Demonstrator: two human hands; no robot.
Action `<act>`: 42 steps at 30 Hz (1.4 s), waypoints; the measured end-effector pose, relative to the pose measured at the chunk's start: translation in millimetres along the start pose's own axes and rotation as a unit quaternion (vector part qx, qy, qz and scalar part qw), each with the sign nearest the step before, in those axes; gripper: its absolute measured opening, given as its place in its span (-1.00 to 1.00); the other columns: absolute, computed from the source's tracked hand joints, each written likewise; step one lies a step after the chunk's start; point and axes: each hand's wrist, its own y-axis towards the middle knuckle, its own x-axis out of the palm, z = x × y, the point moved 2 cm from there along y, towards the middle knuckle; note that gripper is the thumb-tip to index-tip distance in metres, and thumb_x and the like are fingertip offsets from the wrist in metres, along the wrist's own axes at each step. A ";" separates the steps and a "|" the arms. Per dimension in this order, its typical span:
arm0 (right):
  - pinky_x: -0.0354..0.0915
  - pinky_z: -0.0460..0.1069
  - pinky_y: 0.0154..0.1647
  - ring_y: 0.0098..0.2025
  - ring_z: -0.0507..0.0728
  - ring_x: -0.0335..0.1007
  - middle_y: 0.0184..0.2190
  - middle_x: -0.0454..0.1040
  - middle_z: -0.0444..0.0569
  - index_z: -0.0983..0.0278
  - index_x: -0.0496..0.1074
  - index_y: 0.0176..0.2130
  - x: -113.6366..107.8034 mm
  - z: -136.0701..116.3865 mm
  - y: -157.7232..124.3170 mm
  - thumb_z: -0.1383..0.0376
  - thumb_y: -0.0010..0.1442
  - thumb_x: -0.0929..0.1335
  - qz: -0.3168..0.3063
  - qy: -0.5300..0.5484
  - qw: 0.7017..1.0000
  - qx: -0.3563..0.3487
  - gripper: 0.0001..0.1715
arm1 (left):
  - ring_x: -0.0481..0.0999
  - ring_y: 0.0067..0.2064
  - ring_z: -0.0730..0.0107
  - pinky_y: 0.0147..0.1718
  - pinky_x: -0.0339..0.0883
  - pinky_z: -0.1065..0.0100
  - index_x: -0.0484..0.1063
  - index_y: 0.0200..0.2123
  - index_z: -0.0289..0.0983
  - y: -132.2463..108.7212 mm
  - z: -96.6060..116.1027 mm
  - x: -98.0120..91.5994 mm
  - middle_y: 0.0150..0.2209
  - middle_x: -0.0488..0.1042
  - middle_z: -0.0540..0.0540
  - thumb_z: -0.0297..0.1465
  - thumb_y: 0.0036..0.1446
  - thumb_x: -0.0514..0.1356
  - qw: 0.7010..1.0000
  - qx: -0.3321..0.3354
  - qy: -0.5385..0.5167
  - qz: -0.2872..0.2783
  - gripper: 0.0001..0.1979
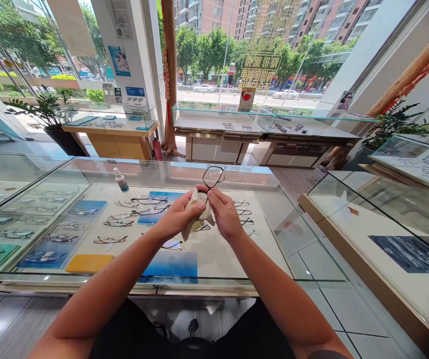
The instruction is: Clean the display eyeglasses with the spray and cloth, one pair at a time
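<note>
Left hand (184, 213) pinches a bunched cream cloth (191, 228); right hand (226, 213) has fingers closed on the eyeglasses (213, 175), just beside the cloth. Eyeglasses are up above the glass display case (270, 244): thin dark rim, clear lens, lens end pointing far. Case holds spectacle frames (149, 200) in loose rows, blue cards (169, 269), yellow slab (89, 263) near left. Spray bottle (121, 180) stands on its top, far left; label too small to read. Far window: gold Chinese lettering (261, 62), mirror-reversed. Right-hand case (343, 227) holds a dark printed sheet (412, 253).
</note>
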 end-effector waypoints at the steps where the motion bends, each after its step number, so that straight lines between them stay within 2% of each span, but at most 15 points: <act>1: 0.44 0.01 0.04 -0.01 0.17 0.45 -0.05 0.56 -0.01 0.13 0.74 0.07 0.1 0.4 -0.1 -0.17 0.36 0.46 -0.002 -0.006 1.000 -0.002 -0.45 | 0.54 -0.31 0.40 -0.30 0.47 0.38 0.50 0.16 -0.27 -0.3 0.7 -0.2 -0.26 0.58 -0.03 0.02 0.12 0.57 1.000 0.003 0.014 0.003 -0.29; 5: 0.41 0.09 0.25 0.09 0.21 0.48 0.06 0.59 0.02 0.13 0.73 0.08 4.0 -6.0 -2.9 -0.19 0.41 0.43 -0.019 -0.033 0.999 -0.034 -0.44 | 0.50 -0.33 0.40 -0.31 0.42 0.38 0.54 0.09 -0.30 0.8 1.1 -0.7 -0.31 0.56 -0.02 0.02 0.08 0.58 0.996 0.040 0.066 0.032 -0.31; 9: 0.30 0.20 0.44 0.27 0.31 0.43 0.18 0.59 0.09 0.12 0.74 0.06 12.3 -18.3 -7.5 -0.23 0.46 0.37 -0.067 -0.095 0.989 -0.093 -0.40 | 0.28 -0.46 0.51 -0.44 0.19 0.42 0.57 -0.23 -0.31 3.7 -0.4 -3.0 -0.49 0.38 0.07 0.14 0.07 0.52 0.982 0.108 0.091 0.128 -0.39; 11: 0.28 0.22 0.46 0.28 0.33 0.43 0.15 0.60 0.10 0.11 0.75 0.02 14.4 -21.7 -8.6 -0.24 0.47 0.36 -0.076 -0.110 0.985 -0.111 -0.39 | 0.24 -0.47 0.51 -0.46 0.15 0.41 0.55 -0.33 -0.30 5.0 -0.7 -3.7 -0.53 0.34 0.06 0.21 0.12 0.45 0.977 0.118 0.094 0.148 -0.36; 13: 0.29 0.23 0.44 0.27 0.33 0.43 0.10 0.63 0.11 0.11 0.76 -0.05 14.0 -22.7 -8.5 -0.25 0.46 0.36 -0.073 -0.108 0.984 -0.118 -0.39 | 0.29 -0.46 0.49 -0.45 0.20 0.41 0.57 -0.33 -0.31 6.1 0.2 -4.2 -0.51 0.39 0.03 0.26 0.16 0.40 0.982 0.108 0.085 0.130 -0.33; 16: 0.29 0.22 0.42 0.26 0.33 0.43 0.06 0.66 0.09 0.12 0.77 -0.12 9.5 -20.4 -6.9 -0.24 0.44 0.38 -0.062 -0.083 0.990 -0.100 -0.40 | 0.40 -0.41 0.44 -0.40 0.30 0.41 0.60 -0.25 -0.31 6.2 3.5 -6.5 -0.44 0.49 -0.02 0.26 0.16 0.40 0.993 0.073 0.065 0.064 -0.32; 19: 0.33 0.21 0.39 0.28 0.33 0.42 0.12 0.64 0.07 0.14 0.78 -0.05 3.9 -15.6 -4.7 -0.22 0.40 0.42 -0.048 -0.040 0.996 -0.056 -0.43 | 0.44 -0.38 0.41 -0.37 0.35 0.40 0.58 -0.26 -0.32 3.9 7.8 -10.7 -0.40 0.53 -0.06 0.19 0.17 0.45 0.998 0.035 0.054 -0.002 -0.38; 22: 0.43 0.14 0.24 0.18 0.28 0.48 0.12 0.61 0.05 0.14 0.76 0.04 0.1 -10.7 -2.8 -0.20 0.36 0.46 -0.030 0.001 0.999 -0.010 -0.42 | 0.47 -0.34 0.38 -0.32 0.39 0.37 0.60 -0.18 -0.31 1.3 11.2 -12.2 -0.32 0.56 -0.09 0.09 0.17 0.50 0.997 0.015 0.049 -0.052 -0.45; 24: 0.46 0.11 0.18 0.10 0.24 0.51 0.13 0.60 0.04 0.14 0.76 0.05 -0.7 -9.1 -2.2 -0.19 0.35 0.47 -0.028 0.014 1.000 0.003 -0.43 | 0.47 -0.32 0.39 -0.32 0.36 0.38 0.61 -0.12 -0.32 0.9 12.1 -10.8 -0.30 0.56 -0.09 0.02 0.14 0.54 0.996 0.021 0.067 -0.057 -0.46; 27: 0.41 0.13 0.31 0.19 0.26 0.49 0.18 0.61 0.05 0.13 0.76 0.06 1.5 -11.9 -3.0 -0.20 0.39 0.44 -0.049 -0.022 0.998 -0.032 -0.43 | 0.40 -0.36 0.44 -0.38 0.27 0.42 0.60 -0.12 -0.33 2.3 10.8 -7.2 -0.35 0.52 -0.04 0.02 0.09 0.57 0.994 0.046 0.097 -0.014 -0.44; 30: 0.30 0.19 0.47 0.30 0.30 0.45 0.24 0.61 0.06 0.12 0.73 0.14 7.8 -18.3 -5.8 -0.19 0.44 0.41 -0.083 -0.083 0.990 -0.082 -0.42 | 0.33 -0.41 0.48 -0.41 0.21 0.44 0.59 -0.18 -0.32 4.4 7.4 -4.9 -0.42 0.46 0.02 0.12 0.09 0.52 0.991 0.072 0.106 0.050 -0.39; 34: 0.31 0.21 0.48 0.31 0.32 0.48 0.23 0.63 0.06 0.10 0.74 0.11 14.4 -23.1 -8.3 -0.19 0.45 0.40 -0.094 -0.109 0.982 -0.118 -0.43 | 0.36 -0.39 0.45 -0.36 0.28 0.41 0.54 -0.33 -0.31 5.9 6.0 -6.1 -0.44 0.46 0.00 0.27 0.15 0.39 0.982 0.104 0.119 0.106 -0.31; 36: 0.30 0.23 0.49 0.30 0.34 0.49 0.18 0.66 0.06 0.10 0.77 0.03 13.2 -21.6 -8.2 -0.21 0.44 0.40 -0.075 -0.109 0.984 -0.121 -0.44 | 0.36 -0.39 0.44 -0.36 0.29 0.40 0.51 -0.37 -0.31 5.9 6.9 -7.8 -0.43 0.47 -0.02 0.33 0.17 0.34 0.984 0.093 0.120 0.095 -0.27; 38: 0.35 0.25 0.44 0.25 0.34 0.52 0.13 0.68 0.06 0.09 0.77 0.02 9.1 -18.0 -7.3 -0.22 0.42 0.41 -0.052 -0.084 0.990 -0.103 -0.43 | 0.33 -0.42 0.45 -0.42 0.26 0.40 0.48 -0.38 -0.30 5.2 8.7 -9.5 -0.45 0.44 -0.01 0.35 0.14 0.34 0.990 0.062 0.113 0.054 -0.25; 42: 0.51 0.20 0.19 0.05 0.28 0.60 0.04 0.69 0.04 0.10 0.73 0.13 0.8 -10.5 -5.5 -0.22 0.40 0.41 -0.033 0.001 0.999 -0.023 -0.39 | 0.44 -0.32 0.40 -0.32 0.35 0.38 0.57 -0.16 -0.31 2.1 12.9 -9.8 -0.31 0.53 -0.06 0.18 0.14 0.47 0.994 0.025 0.100 -0.040 -0.36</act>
